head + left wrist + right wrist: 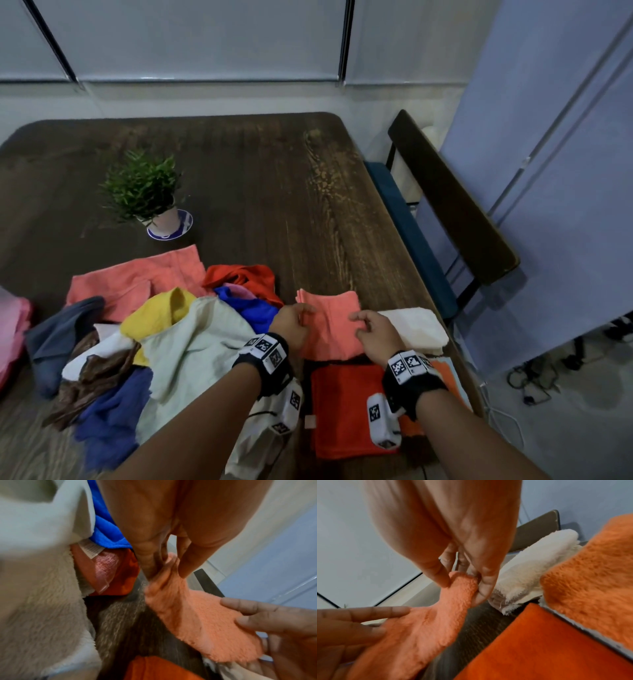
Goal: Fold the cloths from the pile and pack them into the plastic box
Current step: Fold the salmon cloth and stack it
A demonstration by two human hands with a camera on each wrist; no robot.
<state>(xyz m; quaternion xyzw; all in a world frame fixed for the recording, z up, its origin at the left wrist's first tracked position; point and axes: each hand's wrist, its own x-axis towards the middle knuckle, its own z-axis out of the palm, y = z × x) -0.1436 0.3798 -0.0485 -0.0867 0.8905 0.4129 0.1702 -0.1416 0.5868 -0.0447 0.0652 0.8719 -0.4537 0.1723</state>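
Observation:
A salmon cloth (330,322) lies partly folded on the dark wooden table (274,192), held at both sides. My left hand (301,320) pinches its left edge between thumb and fingers (149,566). At the cloth's right edge my right hand (359,323) pinches a bunched fold (462,585). The cloth pile (164,339) sits just left of my left wrist: pale green, yellow, blue, grey and brown pieces. An orange cloth (590,574) lies inside the plastic box (570,622) at the table's right edge.
A folded red-orange cloth (346,407) lies flat near me, below the salmon one. A folded white cloth (416,327) sits right of my right hand. A potted plant (147,192) stands further back. A chair (455,205) stands along the table's right side.

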